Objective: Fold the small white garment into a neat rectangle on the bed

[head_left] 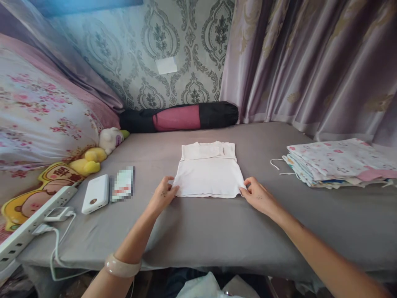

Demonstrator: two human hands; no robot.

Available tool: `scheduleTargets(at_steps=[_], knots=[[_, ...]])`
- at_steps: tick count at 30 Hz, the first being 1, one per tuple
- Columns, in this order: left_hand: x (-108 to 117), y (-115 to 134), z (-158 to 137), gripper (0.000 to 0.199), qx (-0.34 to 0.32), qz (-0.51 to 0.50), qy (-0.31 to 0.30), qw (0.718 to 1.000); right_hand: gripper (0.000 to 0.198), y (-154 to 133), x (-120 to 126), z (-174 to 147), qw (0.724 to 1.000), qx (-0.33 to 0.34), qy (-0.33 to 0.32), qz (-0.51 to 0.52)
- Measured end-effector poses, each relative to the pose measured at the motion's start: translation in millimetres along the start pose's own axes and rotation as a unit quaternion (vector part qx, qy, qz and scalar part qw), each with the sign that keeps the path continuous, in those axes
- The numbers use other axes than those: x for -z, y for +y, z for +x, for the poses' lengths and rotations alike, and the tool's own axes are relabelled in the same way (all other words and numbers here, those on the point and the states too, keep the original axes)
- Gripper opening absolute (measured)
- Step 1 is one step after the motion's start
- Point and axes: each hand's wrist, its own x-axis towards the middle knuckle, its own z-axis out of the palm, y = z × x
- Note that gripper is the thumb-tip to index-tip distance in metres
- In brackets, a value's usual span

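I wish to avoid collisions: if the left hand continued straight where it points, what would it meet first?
The white top, most likely: the left hand pinches its near left corner and points in across it. Whether the hand would slide over or push is unclear.

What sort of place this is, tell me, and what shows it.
Probably a room in a home, perhaps a bedroom: there are long purple curtains, floral fabric at the left, and a yellow plush toy beside it.

A home, with drapes (310,62) and plush toys (109,140)
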Motion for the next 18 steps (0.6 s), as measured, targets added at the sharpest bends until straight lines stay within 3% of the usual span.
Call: scheduleTargets(at_steps=[3, 7, 12, 14, 18], knots=[[1.3, 3.7, -4.9, 0.066, -0.001, -0.051, -0.011, 0.999, 0.021, 3.7, -0.2, 2.9, 0.991, -0.001, 0.014, 0.134], [4.0, 11.0, -9.8, 0.056, 0.008, -0.102, -0.060, 0.993, 0.039, 2.6, 6.3, -1.2, 0.961, 0.013, 0.005, 0.275], [6.0, 12.1, -8.7, 0.051, 0.017, -0.115, -0.109, 0.987, 0.055, 7.4, 6.0, -9.5, 0.966, 0.041, -0.120, 0.226], [7.1, 11.7, -6.5, 0.049, 0.021, -0.134, -0.102, 0.985, 0.051, 11.6, 1.7, -8.5, 0.978, 0.082, -0.084, 0.175], [11.9, 13.2, -4.0, 0.048, 0.030, -0.192, -0.069, 0.978, 0.030, 15.8, -1.3, -2.0, 0.985, 0.142, 0.055, 0.079]])
